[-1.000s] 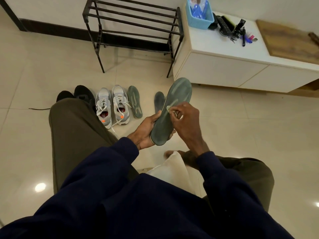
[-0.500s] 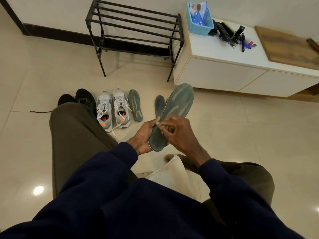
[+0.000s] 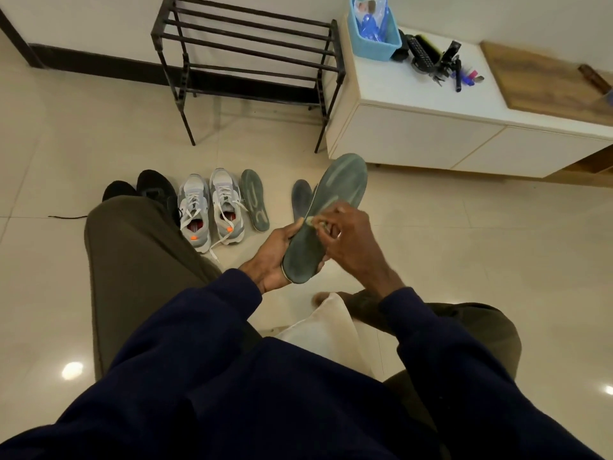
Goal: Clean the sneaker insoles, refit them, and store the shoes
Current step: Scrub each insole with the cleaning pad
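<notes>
The heel end of a grey-green insole (image 3: 326,220) is cradled in the left hand (image 3: 277,257), fingers curled under it and the thumb laid along its left edge. A small pale object (image 3: 310,221), too small to be identified, is pinched in the fingertips of the right hand (image 3: 351,244) and pressed against the middle of the insole. Compared with a second ago, the right hand is placed lower on the insole, nearer the heel, and the insole is held a little lower over the lap; its toe is pointed up and away as before.

A white cloth (image 3: 326,330) is draped over the lap between the knees, partly covered by the dark blue sleeves. On the floor (image 3: 431,244), two more insoles are laid: one (image 3: 255,200) just right of the grey sneakers (image 3: 212,209), the other (image 3: 301,197) partly hidden behind the held insole. The sneakers are set side by side, toes away, with their mouths open. A pair of black shoes (image 3: 146,187) beside them is partly hidden by the left knee.

Beyond, a black metal shoe rack (image 3: 245,51) is stood against the wall, its shelves bare. On the white bench (image 3: 398,94) to its right, a blue basket (image 3: 374,49) is filled with clear and blue plastic items that cannot be made out. A cluster of dark tools and pens (image 3: 444,66) is heaped beside it, and a wooden board (image 3: 544,84) is cut off at the frame edge.
</notes>
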